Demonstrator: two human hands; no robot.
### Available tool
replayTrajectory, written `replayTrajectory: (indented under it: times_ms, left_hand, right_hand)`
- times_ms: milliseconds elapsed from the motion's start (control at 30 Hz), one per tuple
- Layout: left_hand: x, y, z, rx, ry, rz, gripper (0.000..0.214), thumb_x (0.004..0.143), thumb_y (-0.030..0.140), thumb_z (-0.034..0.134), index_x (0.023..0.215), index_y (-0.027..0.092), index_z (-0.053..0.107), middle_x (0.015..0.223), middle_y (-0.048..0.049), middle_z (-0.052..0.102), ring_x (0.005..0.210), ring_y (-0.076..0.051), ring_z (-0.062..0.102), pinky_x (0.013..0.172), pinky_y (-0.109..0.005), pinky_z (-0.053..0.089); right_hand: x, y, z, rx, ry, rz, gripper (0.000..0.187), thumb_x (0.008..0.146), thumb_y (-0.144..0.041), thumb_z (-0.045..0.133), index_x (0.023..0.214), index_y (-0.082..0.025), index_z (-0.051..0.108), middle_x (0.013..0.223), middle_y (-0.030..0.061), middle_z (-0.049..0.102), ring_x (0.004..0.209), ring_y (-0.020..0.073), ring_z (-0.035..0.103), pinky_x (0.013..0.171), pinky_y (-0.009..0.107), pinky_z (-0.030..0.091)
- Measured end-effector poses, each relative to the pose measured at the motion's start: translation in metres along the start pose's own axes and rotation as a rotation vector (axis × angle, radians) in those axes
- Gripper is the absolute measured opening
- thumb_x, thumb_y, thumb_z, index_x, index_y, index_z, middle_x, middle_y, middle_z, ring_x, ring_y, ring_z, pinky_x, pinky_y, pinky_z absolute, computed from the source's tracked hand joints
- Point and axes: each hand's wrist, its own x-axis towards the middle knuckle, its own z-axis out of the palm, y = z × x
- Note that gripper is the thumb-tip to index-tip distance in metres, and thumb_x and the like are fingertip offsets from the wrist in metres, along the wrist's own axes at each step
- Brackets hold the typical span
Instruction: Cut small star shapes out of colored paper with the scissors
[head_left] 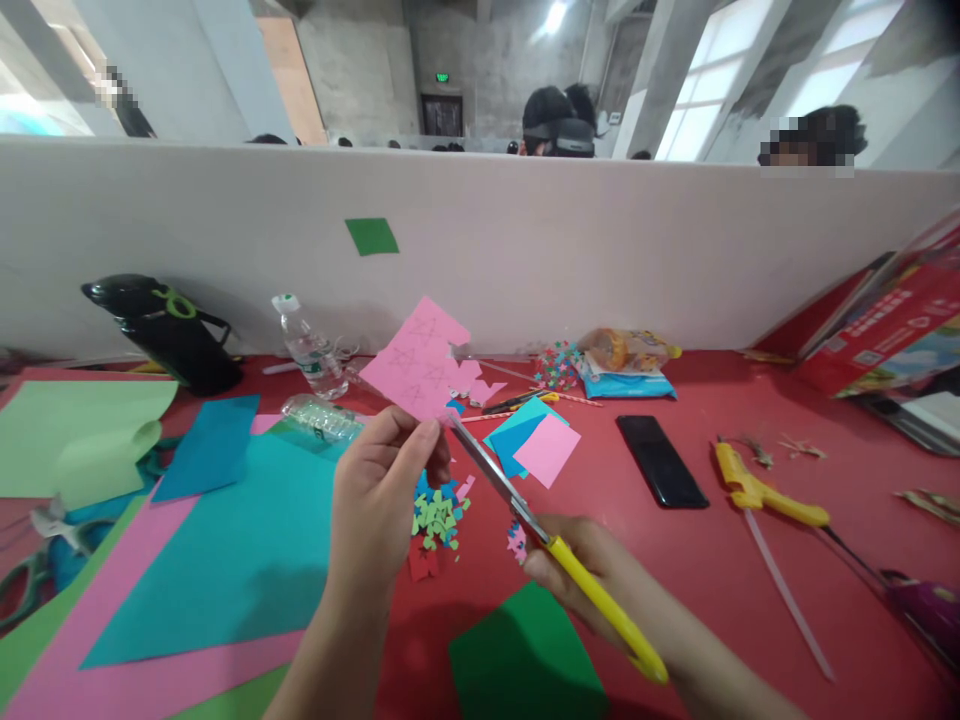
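Stars are drawn in pencil on a pink sheet of paper [416,358], and its right edge is cut ragged. My left hand [381,490] pinches the sheet at its lower corner, holding it above the table. In my right hand [581,565] is a pair of scissors [574,575] with yellow handles. The blade tips touch the paper close to my left fingertips. Below lies a heap of small green, blue and pink paper pieces [437,515], partly behind my left hand. A few pink star pieces [517,541] lie beside my right hand.
Coloured paper sheets [225,560] cover the left side, with another pair of scissors [64,535]. A black flask [169,335] and plastic bottle [307,350] stand behind. Rightward are a phone [661,461] and yellow glue gun [750,480]. A white partition [480,240] closes off the back.
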Motion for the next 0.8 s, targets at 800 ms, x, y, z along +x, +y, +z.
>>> replayTrajectory:
  times_ms: [800]
  left_hand:
    - [0.0015, 0.0019, -0.0062, 0.02, -0.006, -0.028, 0.02, 0.087, 0.022, 0.06, 0.067, 0.019, 0.06, 0.059, 0.004, 0.056, 0.051, -0.006, 0.05, 0.047, -0.017, 0.042]
  right_hand:
    - [0.001, 0.003, -0.0036, -0.107, -0.005, 0.012, 0.055, 0.085, -0.072, 0.046, 0.07, -0.019, 0.043, 0.063, -0.0043, 0.035, 0.056, 0.0098, 0.028, 0.048, 0.022, 0.023]
